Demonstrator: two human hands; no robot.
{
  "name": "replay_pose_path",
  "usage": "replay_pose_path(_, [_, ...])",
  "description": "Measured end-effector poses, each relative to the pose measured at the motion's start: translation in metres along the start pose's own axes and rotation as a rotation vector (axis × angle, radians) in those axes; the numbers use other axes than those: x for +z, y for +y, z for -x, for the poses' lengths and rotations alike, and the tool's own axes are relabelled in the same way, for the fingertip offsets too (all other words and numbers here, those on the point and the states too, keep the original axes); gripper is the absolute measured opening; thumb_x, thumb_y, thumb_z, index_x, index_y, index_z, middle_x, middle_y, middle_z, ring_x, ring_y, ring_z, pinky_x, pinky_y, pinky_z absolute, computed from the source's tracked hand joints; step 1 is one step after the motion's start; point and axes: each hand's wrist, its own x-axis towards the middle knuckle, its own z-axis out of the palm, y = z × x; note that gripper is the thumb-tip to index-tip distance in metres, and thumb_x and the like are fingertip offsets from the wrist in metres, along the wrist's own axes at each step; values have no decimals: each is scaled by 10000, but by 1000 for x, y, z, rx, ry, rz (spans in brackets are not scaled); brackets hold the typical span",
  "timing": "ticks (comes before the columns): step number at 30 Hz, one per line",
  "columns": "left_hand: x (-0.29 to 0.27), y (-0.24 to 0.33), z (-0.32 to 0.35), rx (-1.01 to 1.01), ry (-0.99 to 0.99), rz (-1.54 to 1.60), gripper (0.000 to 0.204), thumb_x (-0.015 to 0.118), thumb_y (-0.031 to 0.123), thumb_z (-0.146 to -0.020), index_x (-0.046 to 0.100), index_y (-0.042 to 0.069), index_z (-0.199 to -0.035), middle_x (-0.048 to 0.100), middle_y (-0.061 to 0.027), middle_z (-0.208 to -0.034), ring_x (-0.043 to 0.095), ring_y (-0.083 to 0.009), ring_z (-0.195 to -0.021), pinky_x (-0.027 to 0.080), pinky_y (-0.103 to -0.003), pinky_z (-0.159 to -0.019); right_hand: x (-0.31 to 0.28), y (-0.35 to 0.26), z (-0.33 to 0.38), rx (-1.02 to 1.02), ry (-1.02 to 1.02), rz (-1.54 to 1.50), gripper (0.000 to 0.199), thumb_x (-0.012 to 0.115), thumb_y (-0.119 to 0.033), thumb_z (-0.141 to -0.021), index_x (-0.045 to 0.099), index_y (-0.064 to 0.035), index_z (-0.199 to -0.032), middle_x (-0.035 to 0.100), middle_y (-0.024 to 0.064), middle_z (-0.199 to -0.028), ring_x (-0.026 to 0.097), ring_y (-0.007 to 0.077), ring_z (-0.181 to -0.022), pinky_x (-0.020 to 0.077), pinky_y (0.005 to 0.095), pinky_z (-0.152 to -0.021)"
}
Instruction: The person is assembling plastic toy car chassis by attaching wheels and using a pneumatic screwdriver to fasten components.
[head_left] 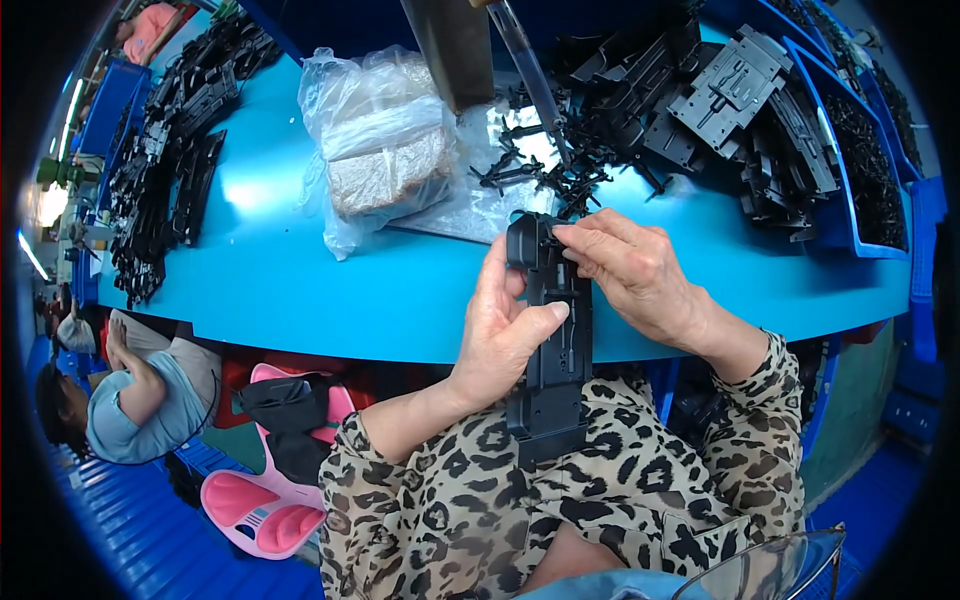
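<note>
My left hand (497,335) is wrapped round a long black plastic housing (553,385), its thumb lying along the front face. The housing stands lengthwise over my lap, its far end reaching the table edge. At that far end my right hand (645,275) has thumb and fingertips pinched together against the housing's right side. Whatever sits between those fingertips is too small or hidden to name. Just beyond lies a loose heap of small black rod-shaped parts (545,170).
Behind stand a plastic-wrapped block (385,150) and an upright metal post (450,50). Black moulded parts pile up at left (175,160) and plates at right (730,90), beside a blue bin (850,180) of small parts. A pink seat (265,500) and another person (150,400) are at lower left.
</note>
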Motion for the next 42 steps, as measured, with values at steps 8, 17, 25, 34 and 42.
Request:
replay_pose_path(8, [-6,-5,0,12,-23,-49,658,474,-40,-739,104,30,-1279,423,-103,-1012,482,-88,-832,442,-202,-648,2,-3,-3,-72,7,65,185,574,-18,-698,536,19,-876,529,119,-754,566,254,-597,475,297,-490])
replay_pose_path(17, [-7,-1,0,-3,-41,-58,662,487,-23,-739,106,29,-1278,419,-102,-1012,474,-88,-851,442,-202,-660,0,-6,-8,49,48,-126,250,621,-51,-692,561,10,-927,547,103,-769,542,175,-600,436,245,-477])
replay_pose_path(25, [-5,1,-1,-13,-41,-49,583,487,-29,-738,186,26,-1234,443,-95,-982,493,-83,-819,448,-189,-622,-8,-3,-12,95,-67,-137,259,627,-79,-690,565,9,-925,543,88,-741,526,147,-550,407,232,-440])
replay_pose_path(34, [-3,1,-2,-34,-42,-48,576,493,-22,-742,189,14,-1230,444,-99,-1005,485,-79,-829,442,-191,-639,-8,3,-9,75,-72,-127,244,632,-64,-677,566,15,-898,533,79,-707,519,144,-544,399,237,-446])
replay_pose_path(42, [-5,2,-7,-91,54,5,374,456,8,-798,271,5,-1123,492,-58,-875,450,-41,-735,393,-177,-604,-2,2,-5,130,-20,-227,251,629,-56,-690,565,20,-921,538,75,-749,515,118,-586,398,231,-458])
